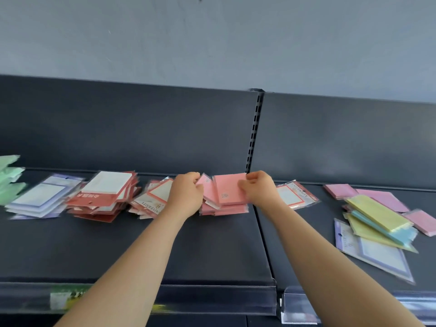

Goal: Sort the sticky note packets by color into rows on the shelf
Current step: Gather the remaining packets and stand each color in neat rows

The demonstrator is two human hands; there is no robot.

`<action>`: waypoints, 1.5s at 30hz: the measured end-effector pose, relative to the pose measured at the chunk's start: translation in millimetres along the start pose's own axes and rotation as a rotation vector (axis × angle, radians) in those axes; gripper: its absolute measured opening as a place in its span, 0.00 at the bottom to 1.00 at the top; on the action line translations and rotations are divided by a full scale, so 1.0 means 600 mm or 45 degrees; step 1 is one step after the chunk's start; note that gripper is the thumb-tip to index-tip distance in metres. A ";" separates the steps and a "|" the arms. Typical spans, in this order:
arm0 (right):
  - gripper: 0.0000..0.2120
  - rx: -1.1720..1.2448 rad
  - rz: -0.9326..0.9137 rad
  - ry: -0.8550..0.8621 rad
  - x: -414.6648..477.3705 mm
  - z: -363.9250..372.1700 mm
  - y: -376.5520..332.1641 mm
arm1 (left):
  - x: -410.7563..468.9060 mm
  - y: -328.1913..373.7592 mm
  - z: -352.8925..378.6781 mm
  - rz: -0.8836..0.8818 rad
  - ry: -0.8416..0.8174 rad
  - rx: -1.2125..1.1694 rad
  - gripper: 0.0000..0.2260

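Two bare hands meet at a salmon-pink stack (224, 207) of sticky note packets, which sits towards the back of the dark shelf (212, 246), just in front of the slotted upright (254, 138) in the back panel. The left hand (187, 192) is curled round the stack's left edge, with its fingers bent in over the packets there. The right hand (258, 187) pinches the right edge of the top packet (232, 191), which lies flat and turned slightly askew on the stack.

Just left of the stack, partly behind the left hand, lies a loose heap of white packets with red borders (149, 200). Further left of the stack is a thick red pile (103, 199), then a fanned pile of lavender-bordered packets (40, 199), and furthest from it some green packets (10, 178) at the frame's edge. These are blurred, so I cannot read their print.

Just right of the stack, beyond the right hand, one red-bordered packet (293, 195) lies alone. Well to the right of the stack is an unsorted jumble. In it, lilac-pink packets (379, 200) lie at the back, and a yellow packet (377, 213) rests on a blue one (387, 233). A large purple-bordered packet (377, 256) lies underneath them, nearest the shelf's front.

A clear price rail (212, 297) runs along the front lip of the shelf, below the stack.
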State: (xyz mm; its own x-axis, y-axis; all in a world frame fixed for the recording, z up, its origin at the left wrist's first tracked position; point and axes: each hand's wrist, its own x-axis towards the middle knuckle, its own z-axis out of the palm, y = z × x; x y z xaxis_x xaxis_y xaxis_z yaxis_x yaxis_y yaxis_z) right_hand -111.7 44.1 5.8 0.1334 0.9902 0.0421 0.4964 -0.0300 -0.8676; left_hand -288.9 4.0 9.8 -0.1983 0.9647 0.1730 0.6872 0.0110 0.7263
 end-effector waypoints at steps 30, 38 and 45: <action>0.17 -0.961 0.034 0.229 -0.085 -0.325 0.192 | -0.011 0.178 0.238 0.651 -0.468 0.688 0.21; 0.18 -0.987 -0.071 0.046 -0.128 -0.378 0.251 | -0.035 0.189 0.277 0.563 -0.549 0.915 0.15; 0.20 -0.866 -0.171 0.231 -0.177 -0.377 0.276 | -0.142 0.234 0.264 0.604 -0.417 1.050 0.20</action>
State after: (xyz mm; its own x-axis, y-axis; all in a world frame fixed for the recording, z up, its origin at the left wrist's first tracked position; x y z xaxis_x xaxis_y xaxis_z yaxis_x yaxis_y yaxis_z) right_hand 150.5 -97.0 -30.0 0.1447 0.9548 0.2596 0.9354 -0.0465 -0.3504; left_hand -64.9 -34.8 -8.1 0.3380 0.9401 0.0430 0.9392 -0.3341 -0.0789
